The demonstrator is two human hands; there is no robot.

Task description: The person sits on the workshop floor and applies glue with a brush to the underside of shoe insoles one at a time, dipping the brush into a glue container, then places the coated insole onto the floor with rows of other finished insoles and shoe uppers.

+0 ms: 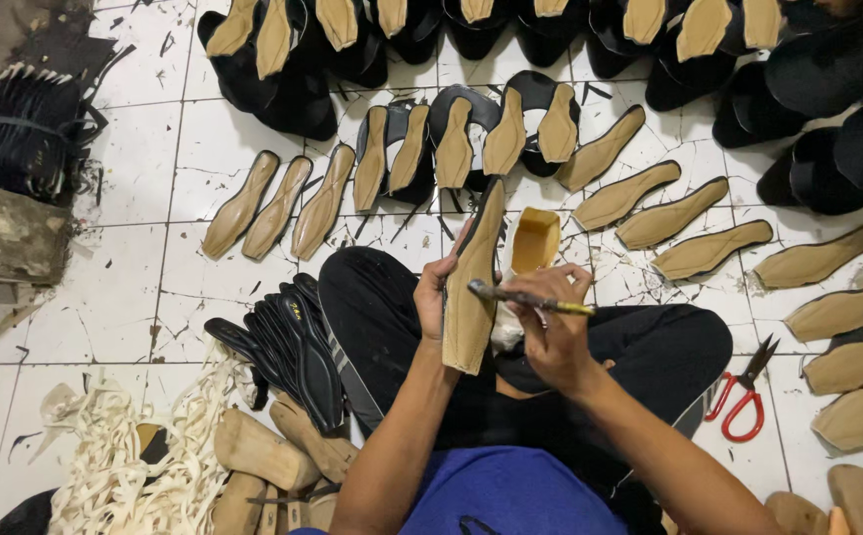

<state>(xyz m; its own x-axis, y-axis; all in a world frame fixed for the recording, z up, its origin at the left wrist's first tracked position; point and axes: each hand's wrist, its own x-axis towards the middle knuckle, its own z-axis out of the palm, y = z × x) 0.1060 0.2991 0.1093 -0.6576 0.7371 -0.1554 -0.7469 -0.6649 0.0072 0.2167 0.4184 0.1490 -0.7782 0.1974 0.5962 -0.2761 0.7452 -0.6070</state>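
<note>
**Sole held upright, brush at its edge**

The left hand [435, 297] grips a tan shoe sole [473, 287] by its left edge, fingers wrapped closed around it, and holds it on end above the lap, its narrow black-rimmed tip pointing away from the person. The right hand [550, 322] is closed narrowly around a thin brush [528, 297], which lies crosswise with its dark tip touching the face of the sole near its right edge. Just beyond the right hand, a small yellow container [535, 240] stands on the white tiled floor [134, 297], close to the sole's far end.

Open floor is scarce. Ahead of both hands runs a row of tan soles [372, 168], some resting on black uppers, and past them a further bank of black shoes [293, 59]. To the right of the right hand more tan soles [709, 248] fan out along the tiles, with red-handled scissors [745, 391] near the right knee. Beside the left arm stands a stack of black insoles [293, 342], and nearer the body lie wooden lasts [263, 451] and a heap of pale trimmings [144, 456]. The widest bare tiles lie further left of the left hand.
</note>
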